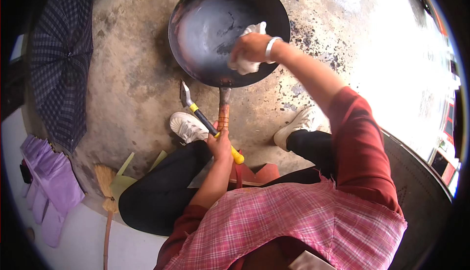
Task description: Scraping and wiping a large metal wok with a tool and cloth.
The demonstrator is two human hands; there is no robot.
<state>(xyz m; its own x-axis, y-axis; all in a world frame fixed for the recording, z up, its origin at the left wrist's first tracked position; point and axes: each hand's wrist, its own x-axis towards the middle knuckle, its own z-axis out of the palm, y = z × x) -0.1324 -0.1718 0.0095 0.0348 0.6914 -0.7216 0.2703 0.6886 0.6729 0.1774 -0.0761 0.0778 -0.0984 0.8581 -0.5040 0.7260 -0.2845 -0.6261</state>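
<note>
A dark metal wok (200, 31) lies before me on the floor, its handle (223, 110) pointing toward me. My left hand (219, 145) is closed around the end of that handle and also around a scraper (202, 117) with a black and yellow grip. The scraper's metal head angles up beside the wok, just short of its rim. Inside the wok, at the right, my right hand (251, 47) presses a crumpled white cloth (249, 67) against the inner surface. Dark smears show on the metal next to the cloth.
The concrete floor (128, 68) bears dark flakes (323, 46) right of the wok. An open checked umbrella (66, 55) and a purple folded umbrella (55, 185) are at the left, near a straw broom (108, 193). My shoes (187, 126) flank the handle.
</note>
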